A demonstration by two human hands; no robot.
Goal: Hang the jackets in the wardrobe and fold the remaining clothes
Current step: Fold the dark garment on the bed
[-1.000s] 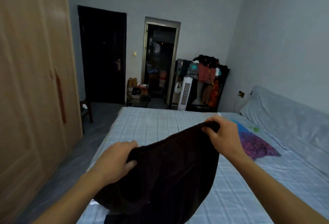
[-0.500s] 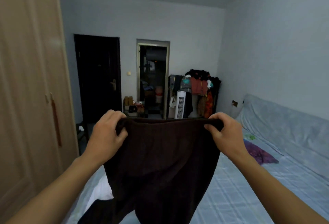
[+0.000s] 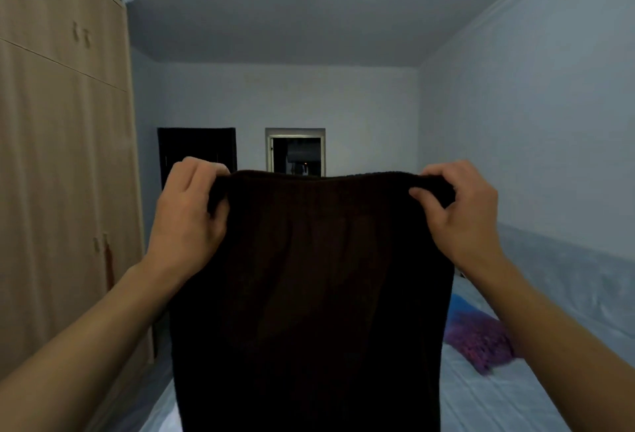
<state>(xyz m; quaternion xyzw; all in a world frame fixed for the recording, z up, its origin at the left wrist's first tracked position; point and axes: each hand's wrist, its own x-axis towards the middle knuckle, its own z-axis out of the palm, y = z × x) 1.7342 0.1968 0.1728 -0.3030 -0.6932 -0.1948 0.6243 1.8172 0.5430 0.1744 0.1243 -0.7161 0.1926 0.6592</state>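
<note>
While both bare arms reach forward, the dark brown, soft-knit garment [image 3: 309,294] is held up in mid-air like a curtain, filling the middle of the view. Left hand [image 3: 187,222] is clamped on the garment's top left corner, fingers curled over the edge and thumb pressed in front. Right hand [image 3: 460,215] pinches the top right corner the same way, so the upper hem runs pretty much flat between the two. Rest of the fabric just hangs straight down and runs off the bottom of the shot, can't tell how long it is. Pale checked bed [image 3: 481,394] lies below and right of the garment, with a crumpled purple cloth [image 3: 477,339] on it just right of the hanging fabric. Tall light-wood wardrobe [image 3: 62,174], doors closed, stands left of the garment. Dark doorway [image 3: 295,157] peeks over the hem.
</note>
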